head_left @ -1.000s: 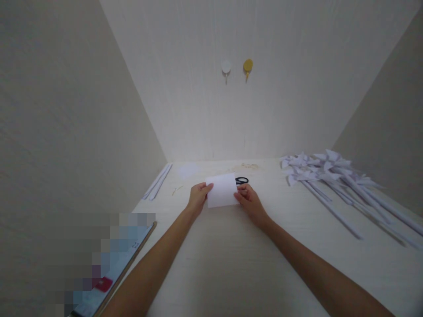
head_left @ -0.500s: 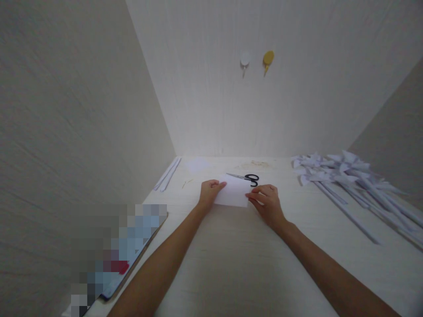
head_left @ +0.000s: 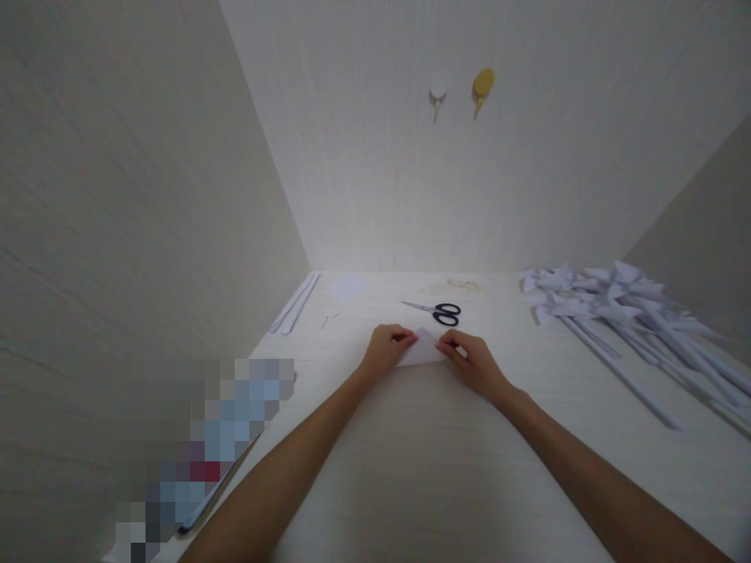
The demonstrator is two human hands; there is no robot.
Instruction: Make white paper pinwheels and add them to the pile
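A small sheet of white paper (head_left: pixel 423 350) lies low over the table between my hands, one corner pointing away from me. My left hand (head_left: pixel 387 348) pinches its left side between thumb and fingers. On the opposite side, my right hand (head_left: pixel 466 352) grips the sheet the same way. Part of the paper is covered by my fingers, and whether it is folded over is hard to make out. Just beyond it lie scissors (head_left: pixel 437 310) with black handles, blades pointing left.
White paper pinwheels (head_left: pixel 610 301) on rolled sticks are heaped at the right. Paper sticks (head_left: pixel 296 305) and a paper stack (head_left: pixel 349 287) lie at the back left. Rubber bands (head_left: pixel 463 285) sit by the wall. A blurred-out object (head_left: pixel 235 430) occupies the left edge. Two hooks (head_left: pixel 484 82) hang above.
The paper has turned from lying square to showing a corner away from me, and less of it shows. Both hands have come closer together. The scissors are now fully uncovered.
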